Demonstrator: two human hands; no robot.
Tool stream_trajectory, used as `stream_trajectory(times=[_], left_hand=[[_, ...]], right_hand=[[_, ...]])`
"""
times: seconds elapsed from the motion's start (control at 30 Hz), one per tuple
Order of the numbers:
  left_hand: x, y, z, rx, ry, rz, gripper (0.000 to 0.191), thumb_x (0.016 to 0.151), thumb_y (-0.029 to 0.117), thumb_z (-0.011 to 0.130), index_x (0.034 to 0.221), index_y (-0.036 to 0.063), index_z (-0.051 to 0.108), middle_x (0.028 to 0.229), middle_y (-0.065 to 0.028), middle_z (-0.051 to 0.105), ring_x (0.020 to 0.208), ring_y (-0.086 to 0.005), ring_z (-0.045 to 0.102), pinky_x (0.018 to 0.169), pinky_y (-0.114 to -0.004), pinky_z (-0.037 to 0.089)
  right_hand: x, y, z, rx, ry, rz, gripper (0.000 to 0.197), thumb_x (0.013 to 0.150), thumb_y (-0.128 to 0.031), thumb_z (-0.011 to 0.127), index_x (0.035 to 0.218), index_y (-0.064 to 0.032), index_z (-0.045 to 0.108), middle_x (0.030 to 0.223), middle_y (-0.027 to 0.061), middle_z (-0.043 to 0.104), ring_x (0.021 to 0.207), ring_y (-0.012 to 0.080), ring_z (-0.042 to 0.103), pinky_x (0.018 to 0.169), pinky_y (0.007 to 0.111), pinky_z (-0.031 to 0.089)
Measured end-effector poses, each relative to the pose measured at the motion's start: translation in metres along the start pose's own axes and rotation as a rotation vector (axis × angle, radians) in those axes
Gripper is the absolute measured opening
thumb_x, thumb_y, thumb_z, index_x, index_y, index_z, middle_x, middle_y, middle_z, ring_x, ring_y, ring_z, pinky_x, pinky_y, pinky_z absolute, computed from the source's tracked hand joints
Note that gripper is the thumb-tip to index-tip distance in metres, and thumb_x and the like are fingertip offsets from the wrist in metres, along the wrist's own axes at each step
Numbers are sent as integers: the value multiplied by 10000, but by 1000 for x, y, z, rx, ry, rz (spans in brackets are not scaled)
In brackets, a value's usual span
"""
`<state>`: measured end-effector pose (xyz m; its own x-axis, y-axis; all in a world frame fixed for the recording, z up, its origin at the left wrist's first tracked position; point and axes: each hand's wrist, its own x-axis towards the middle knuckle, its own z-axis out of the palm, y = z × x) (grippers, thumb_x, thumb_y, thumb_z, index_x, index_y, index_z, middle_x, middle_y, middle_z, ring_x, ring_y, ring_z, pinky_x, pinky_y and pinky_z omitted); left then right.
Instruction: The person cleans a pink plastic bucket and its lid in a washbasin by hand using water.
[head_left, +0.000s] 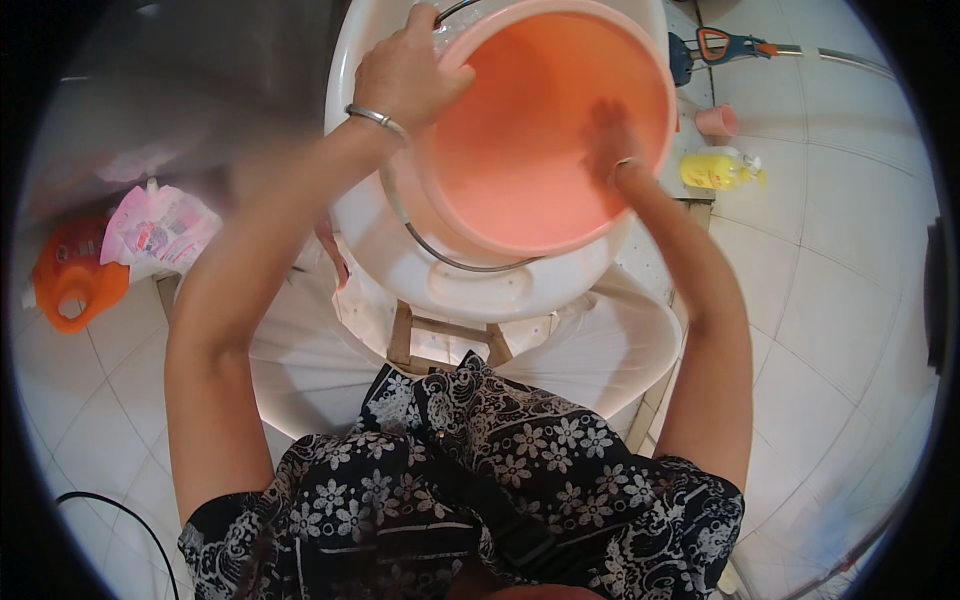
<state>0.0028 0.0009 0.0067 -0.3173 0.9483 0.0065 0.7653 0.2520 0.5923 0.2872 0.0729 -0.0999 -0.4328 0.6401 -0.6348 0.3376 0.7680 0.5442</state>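
Note:
A pink plastic bucket is tipped over a white plastic tub, its mouth facing me. Its wire handle hangs down along the near side. My left hand, with a metal bangle at the wrist, grips the bucket's left rim, thumb over the edge. Deep inside the bucket is my right hand, blurred and close to the right inner wall. I cannot make out its fingers clearly or whether they hold anything. A bit of clear, shiny material, possibly water or plastic, shows behind the left hand.
An orange detergent jug and a pink refill pouch stand at left. On the right are a yellow pump bottle, a small pink cup and a long-handled tool. A wooden stool frame shows beneath the tub.

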Motion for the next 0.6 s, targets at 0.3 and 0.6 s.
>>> stream_trajectory(times=[0.3,0.6], left_hand=[[3,6,6,-13,20,95,548,649,264,668,1117,30,506,667,-106,581,612,-272,608,611,-377,493],[-9,8,2,-108,46,33,459,661,170,690,1058,33,504,576,-31,484,506,-105,485,520,-256,430]], right_hand=[[74,-86,8,527,44,51,497,894,-394,413,1251,-65,519,1349,134,439,1280,266,358,1041,424,256],[213,-150,-80,1015,524,130,359,857,-231,458,1164,-87,575,1231,109,536,1165,280,478,962,424,371]])
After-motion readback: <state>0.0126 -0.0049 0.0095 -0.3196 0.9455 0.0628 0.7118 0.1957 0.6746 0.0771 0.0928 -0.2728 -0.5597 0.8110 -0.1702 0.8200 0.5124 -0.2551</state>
